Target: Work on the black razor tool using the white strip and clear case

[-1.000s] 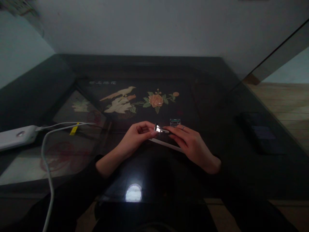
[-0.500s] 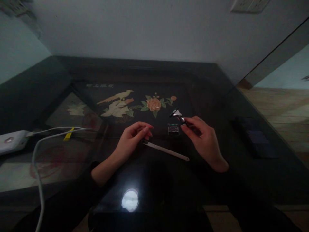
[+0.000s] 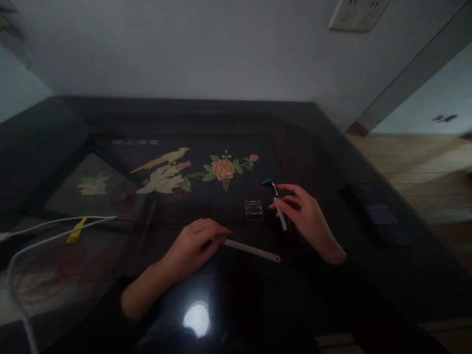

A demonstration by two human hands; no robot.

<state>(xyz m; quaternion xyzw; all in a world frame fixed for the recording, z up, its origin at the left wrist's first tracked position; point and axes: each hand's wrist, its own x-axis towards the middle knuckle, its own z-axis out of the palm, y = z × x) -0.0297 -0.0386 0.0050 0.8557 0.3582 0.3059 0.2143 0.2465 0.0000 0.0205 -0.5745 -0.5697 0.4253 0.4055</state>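
Observation:
My right hand (image 3: 300, 211) is closed on the handle of a razor (image 3: 280, 214), gripping it between thumb and fingers. The razor's head, with a green strip, points up and left, above the table. Left of this hand, a small clear case (image 3: 254, 210) with dark contents lies on the dark tabletop. My left hand (image 3: 195, 246) is closed in a pinch at the left end of a slim white stick (image 3: 252, 250), which has a hole at its right end. The fingers hide the stick's other end, and it appears to rest on the table.
A dark phone-like slab (image 3: 381, 214) lies at the right of the glossy table (image 3: 313, 285). White cables (image 3: 47, 238) with a yellow tag (image 3: 76, 230) cross the left side. Behind the table stands a wall with sockets (image 3: 357, 14).
My left hand has come down onto the end of the white stick, covering it. My right hand has turned the razor, so its pale handle now shows. The view has shifted.

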